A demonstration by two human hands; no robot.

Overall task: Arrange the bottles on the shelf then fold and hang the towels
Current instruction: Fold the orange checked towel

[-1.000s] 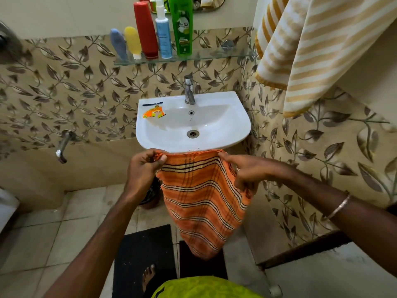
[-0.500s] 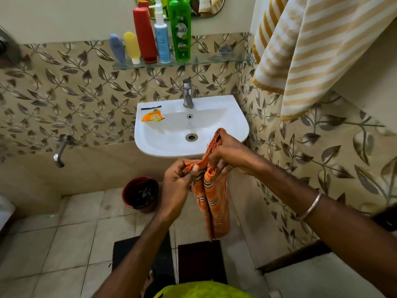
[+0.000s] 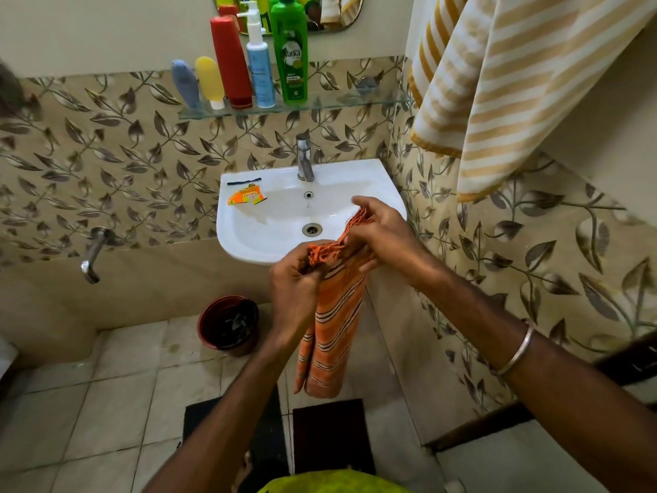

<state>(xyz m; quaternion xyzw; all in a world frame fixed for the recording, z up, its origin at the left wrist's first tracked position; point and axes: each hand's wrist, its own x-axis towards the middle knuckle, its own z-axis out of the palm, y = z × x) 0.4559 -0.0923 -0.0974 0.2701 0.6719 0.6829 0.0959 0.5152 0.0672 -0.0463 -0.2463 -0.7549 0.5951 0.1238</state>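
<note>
An orange striped towel (image 3: 332, 336) hangs folded into a narrow strip in front of the white sink (image 3: 377, 179). My left hand (image 3: 293, 290) pinches its frayed top edge at the left. My right hand (image 3: 384, 233) grips the same top edge at the right, just above the sink's front rim. Several bottles stand upright in a row on the glass shelf (image 3: 355, 101): a blue-grey tube (image 3: 185, 85), a yellow tube (image 3: 209, 80), a red bottle (image 3: 230, 62), a white and blue spray bottle (image 3: 259, 65) and a green bottle (image 3: 289, 51). A yellow-and-white striped towel (image 3: 497, 80) hangs at the upper right.
A tap (image 3: 304, 158) rises at the back of the sink, and an orange sachet (image 3: 247, 197) lies on its left rim. A dark red bucket (image 3: 229, 325) stands on the tiled floor under the sink. A wall tap (image 3: 93, 250) sticks out at the left. Dark mats (image 3: 330, 435) lie by my feet.
One second ago the orange towel was spread wide between my hands. They have come together, folding it into a narrow hanging strip, and both now hold its top edge close together.
</note>
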